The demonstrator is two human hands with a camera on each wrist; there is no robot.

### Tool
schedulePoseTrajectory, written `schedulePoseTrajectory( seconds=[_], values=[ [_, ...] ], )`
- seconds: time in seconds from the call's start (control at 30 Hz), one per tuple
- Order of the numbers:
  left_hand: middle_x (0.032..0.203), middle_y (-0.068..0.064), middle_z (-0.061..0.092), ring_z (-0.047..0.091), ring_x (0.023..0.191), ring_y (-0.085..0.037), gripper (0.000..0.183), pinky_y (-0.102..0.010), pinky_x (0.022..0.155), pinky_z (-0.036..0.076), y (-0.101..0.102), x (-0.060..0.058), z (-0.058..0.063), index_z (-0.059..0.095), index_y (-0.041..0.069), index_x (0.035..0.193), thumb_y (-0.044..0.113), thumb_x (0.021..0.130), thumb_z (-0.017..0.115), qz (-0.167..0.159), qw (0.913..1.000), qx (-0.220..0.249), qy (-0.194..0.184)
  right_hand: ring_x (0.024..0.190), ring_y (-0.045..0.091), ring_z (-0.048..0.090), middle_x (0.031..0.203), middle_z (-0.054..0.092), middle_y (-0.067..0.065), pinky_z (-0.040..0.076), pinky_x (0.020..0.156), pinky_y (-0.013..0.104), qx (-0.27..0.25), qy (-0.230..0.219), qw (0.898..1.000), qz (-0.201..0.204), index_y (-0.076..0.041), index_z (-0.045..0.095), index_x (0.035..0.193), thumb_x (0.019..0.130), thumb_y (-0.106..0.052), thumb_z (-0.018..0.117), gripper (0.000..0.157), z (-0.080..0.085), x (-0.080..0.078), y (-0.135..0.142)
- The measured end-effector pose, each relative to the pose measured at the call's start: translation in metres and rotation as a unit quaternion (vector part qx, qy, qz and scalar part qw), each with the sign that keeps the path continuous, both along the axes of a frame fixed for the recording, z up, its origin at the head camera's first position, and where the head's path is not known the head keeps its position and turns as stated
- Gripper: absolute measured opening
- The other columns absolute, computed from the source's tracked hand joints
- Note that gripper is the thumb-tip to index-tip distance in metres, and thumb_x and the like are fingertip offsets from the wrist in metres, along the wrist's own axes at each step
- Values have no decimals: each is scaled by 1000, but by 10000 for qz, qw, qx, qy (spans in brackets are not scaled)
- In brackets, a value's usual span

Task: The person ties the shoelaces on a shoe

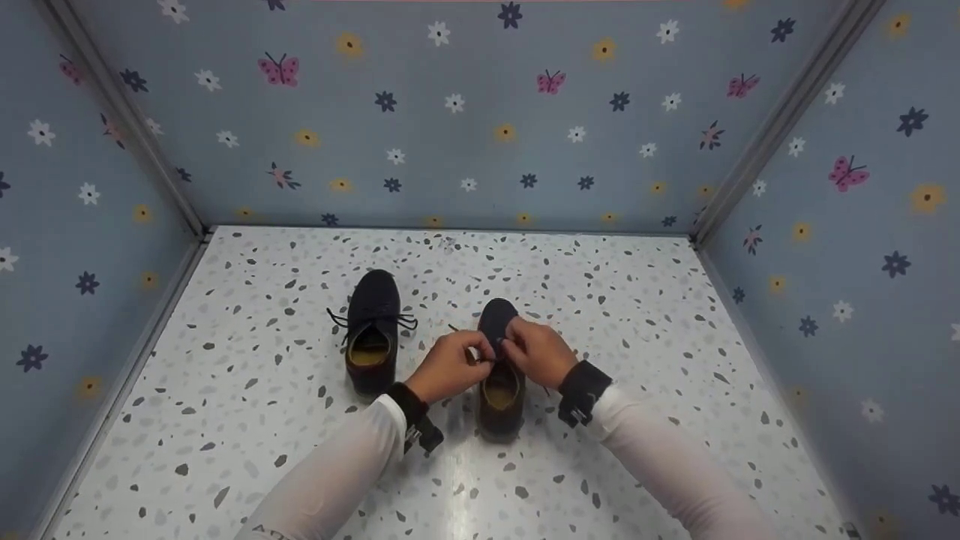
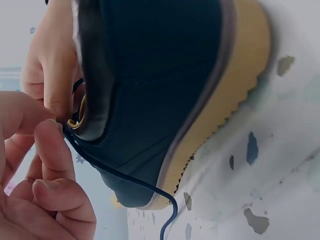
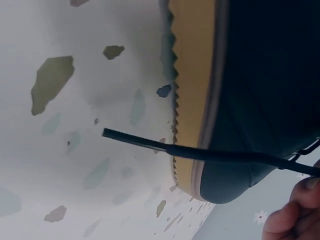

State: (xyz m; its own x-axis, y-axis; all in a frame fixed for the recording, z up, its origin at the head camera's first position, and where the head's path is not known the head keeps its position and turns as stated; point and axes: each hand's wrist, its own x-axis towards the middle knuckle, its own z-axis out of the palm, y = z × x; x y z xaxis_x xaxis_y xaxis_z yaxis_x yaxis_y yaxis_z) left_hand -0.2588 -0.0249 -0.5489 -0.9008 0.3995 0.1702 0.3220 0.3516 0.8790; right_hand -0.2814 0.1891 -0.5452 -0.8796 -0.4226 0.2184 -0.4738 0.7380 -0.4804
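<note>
Both hands meet over the lacing of a dark navy shoe (image 1: pixel 500 412) with a yellowish, ridged sole. In the left wrist view my left hand (image 2: pixel 47 180) pinches a dark shoelace (image 2: pixel 120 174) between thumb and finger, its free length trailing down past the sole. Opposite it, my right hand (image 1: pixel 541 352) pinches the lace on the shoe's other side; the lace end (image 3: pixel 135 141) sticks out beside the sole in the right wrist view. From the head view, my left hand (image 1: pixel 452 366) covers the shoe's left lace side. The shoe's toe points away from me.
A matching shoe (image 1: pixel 373 296) with its laces tied in a bow stands to the left. Under both lies a white speckled surface (image 1: pixel 637 315). Blue panels with flowers and butterflies (image 1: pixel 480 112) enclose it at the back and both sides.
</note>
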Motion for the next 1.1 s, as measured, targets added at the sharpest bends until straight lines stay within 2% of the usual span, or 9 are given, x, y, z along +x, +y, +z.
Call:
schedulePoseTrajectory(
  seconds=[0.13, 0.37, 0.7, 0.93, 1.03, 1.1],
  values=[
    [94, -8, 69, 62, 76, -13, 11, -21, 67, 52, 0, 4, 0, 72, 14, 85, 3, 84, 73, -55, 9999, -67, 116, 65, 10, 52, 72, 57, -1, 43, 59, 25, 165, 442, 9989, -32, -13, 56, 84, 103, -20, 65, 22, -4, 2, -1],
    [94, -6, 69, 61, 77, -11, 9, -21, 67, 52, -1, 5, -1, 75, 13, 89, 5, 85, 76, -54, 9998, -135, 117, 63, 12, 52, 68, 55, -1, 42, 59, 25, 162, 909, 9956, 138, -13, 56, 78, 100, -18, 67, 25, -9, 0, -2],
    [102, -6, 74, 62, 77, -12, 17, -22, 71, 52, -7, 3, -3, 76, 10, 96, -1, 87, 67, -219, 9995, 211, -119, 60, 18, 56, 66, 59, 1, 46, 58, 32, 38, 1705, 9848, 319, -14, 58, 74, 94, -11, 71, 24, -18, -3, 2],
    [98, -4, 70, 67, 70, -17, 4, -27, 65, 55, -8, -7, -2, 70, 12, 101, 13, 99, 67, 352, 9956, 515, -703, 59, 20, 57, 65, 60, 2, 47, 57, 36, 0, 1958, 9800, 366, -13, 57, 74, 89, -6, 72, 22, -22, -3, 4],
    [99, -4, 69, 70, 78, -22, 7, -28, 68, 58, -7, -12, 0, 69, 12, 102, 18, 101, 66, 476, 9934, 508, -909, 60, 20, 58, 66, 61, 2, 49, 59, 37, 75, 1976, 9797, 343, -13, 58, 75, 90, -7, 72, 21, -22, -3, 4],
    [99, -4, 70, 69, 81, -18, 10, -28, 69, 58, -6, -13, 2, 70, 12, 102, 21, 102, 65, 515, 9936, 397, -919, 62, 20, 59, 67, 62, 1, 50, 62, 38, 150, 1959, 9800, 311, -14, 59, 76, 90, -10, 73, 21, -21, -2, 4]
  ],
)
